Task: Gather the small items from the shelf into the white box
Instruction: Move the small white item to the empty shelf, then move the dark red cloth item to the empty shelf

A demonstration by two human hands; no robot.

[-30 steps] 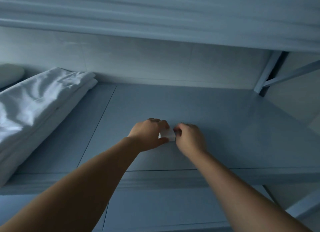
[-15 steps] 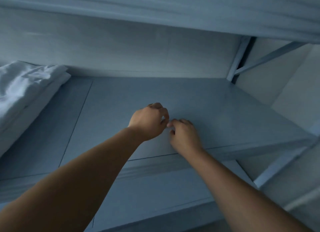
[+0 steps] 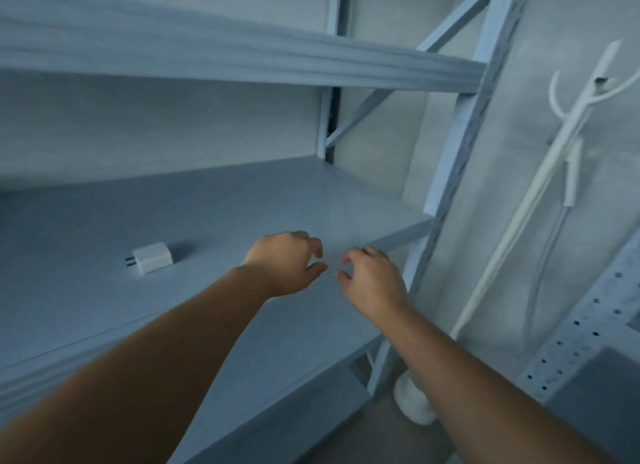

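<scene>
Over shelf [image 3: 242, 204]: left hand [image 3: 284, 263], right hand [image 3: 375, 282] loosely curled, empty; charger [image 3: 152, 257] well apart.

a small white charger [image 3: 152, 262] is lying flat on the pale blue-grey metal shelf [image 3: 242, 204], sitting toward 9 o'clock from the middle of the view. it is showing as a squat block with rounded corners, and its two dark prongs are pointing toward 9 o'clock. it is resting well in from the shelf's front lip, which is running from 8 o'clock up toward 3 o'clock. a soft shadow is falling on the board at the charger's 2 o'clock side. the shelf's board is ending at 3 o'clock against its own upright post.
</scene>
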